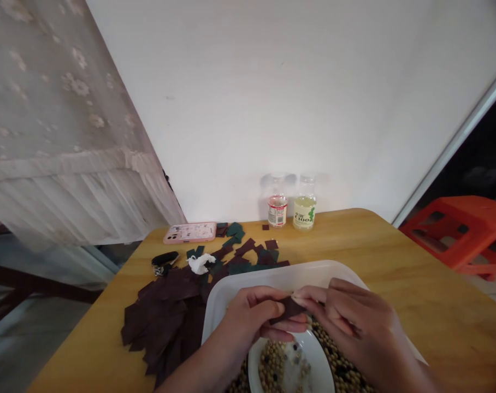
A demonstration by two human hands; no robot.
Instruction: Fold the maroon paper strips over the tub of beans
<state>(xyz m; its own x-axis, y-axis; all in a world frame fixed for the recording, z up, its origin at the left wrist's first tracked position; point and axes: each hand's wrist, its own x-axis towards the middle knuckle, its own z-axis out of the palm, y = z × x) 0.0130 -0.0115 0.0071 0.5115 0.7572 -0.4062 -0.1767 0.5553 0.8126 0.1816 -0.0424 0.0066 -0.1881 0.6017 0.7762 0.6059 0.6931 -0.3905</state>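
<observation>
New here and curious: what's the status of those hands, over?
Left hand: gripping brown piece. Right hand: at its upper edge. Piece above white bowl; no obstruction seen.

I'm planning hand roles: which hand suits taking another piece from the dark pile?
Likely the left hand, though it holds a brown piece: the dark pile lies on its side of the white tray, and the right hand would reach across.

A: What colour do we call our square [289, 310]?
B: Dark maroon, matching the pile [166, 305]; the scraps [235, 228] we see are deep green.
A: And the beans [338, 357]?
B: Tan and black. We have a white tray [313, 268], white bowl [325, 364], wood-grained yellow-brown worktop [415, 295], orange stool [473, 210], pink patterned phone [193, 232] and flowered grey curtain [55, 76].
</observation>
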